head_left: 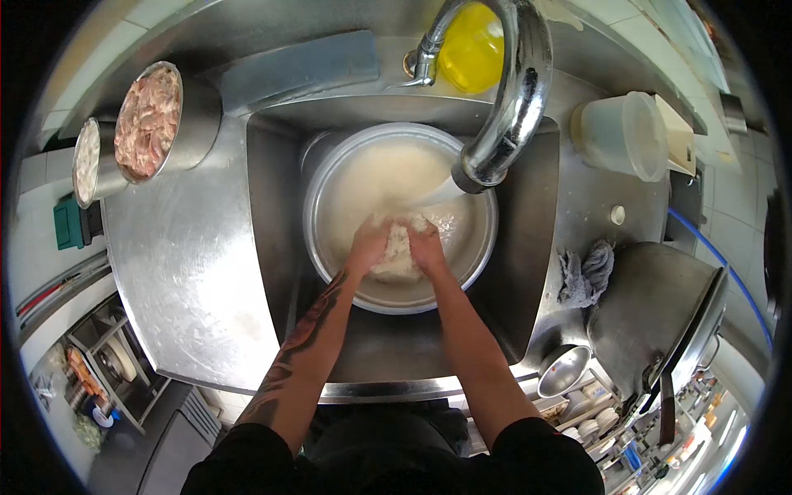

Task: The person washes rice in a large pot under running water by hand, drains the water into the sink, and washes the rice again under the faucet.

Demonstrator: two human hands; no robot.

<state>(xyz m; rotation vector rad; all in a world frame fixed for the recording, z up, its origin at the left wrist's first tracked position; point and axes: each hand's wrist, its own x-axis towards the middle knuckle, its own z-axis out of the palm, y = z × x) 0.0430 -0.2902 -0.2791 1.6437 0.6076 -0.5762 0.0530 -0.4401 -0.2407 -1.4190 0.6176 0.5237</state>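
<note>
A large round metal bowl (404, 308) stands in the sink, filled with cloudy, whitish water (388, 169). Both of my hands are in it, close together near the middle. My left hand (370, 242) and my right hand (426, 245) cup a clump of wet white grains that looks like rice (398, 247), with their fingers curled around it and partly hidden by it and the water. Water (435, 195) streams from the faucet (528, 87) into the bowl, just beyond my hands.
Around the bowl is the steel sink (528, 272). Raw meat (148, 124) fills a metal container at the left. A yellow jug (473, 49) stands behind the faucet. On the right are a plastic tub (631, 136), a grey cloth (587, 274) and a big pot (648, 305).
</note>
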